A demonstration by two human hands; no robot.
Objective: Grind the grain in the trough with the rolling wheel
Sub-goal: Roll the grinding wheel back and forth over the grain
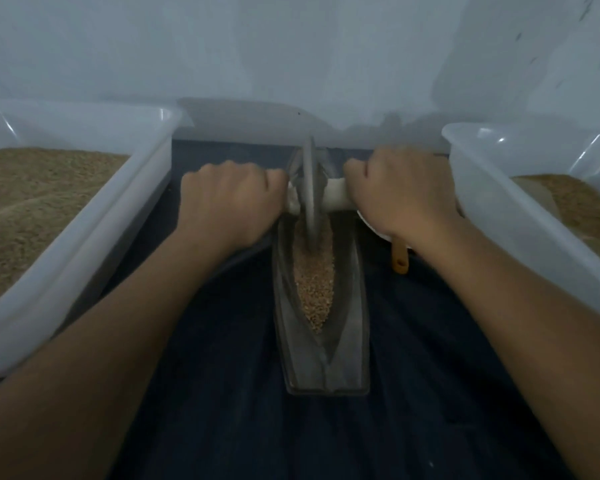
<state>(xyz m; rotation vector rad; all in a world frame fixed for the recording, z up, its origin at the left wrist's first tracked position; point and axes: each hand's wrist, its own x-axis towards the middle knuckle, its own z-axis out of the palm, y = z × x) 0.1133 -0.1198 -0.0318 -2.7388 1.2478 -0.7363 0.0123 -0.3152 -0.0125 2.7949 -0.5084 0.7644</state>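
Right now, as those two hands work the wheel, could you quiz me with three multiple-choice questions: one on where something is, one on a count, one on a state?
1. Where does the rolling wheel stand?
A. In the trough's far part
B. In the left tub
C. On the dark cloth beside the trough

2. How many white plastic tubs of brown grain flank the trough?
A. One
B. Two
C. Four

3. What are the hands doing?
A. Lying flat on the cloth
B. Both gripping the wheel's axle
C. One scooping grain

Answers:
1 A: the wheel sits upright in the grain at the trough's far part.
2 B: one tub at left, one at right.
3 B: the left hand and the right hand curl round the pale axle on either side of the wheel.
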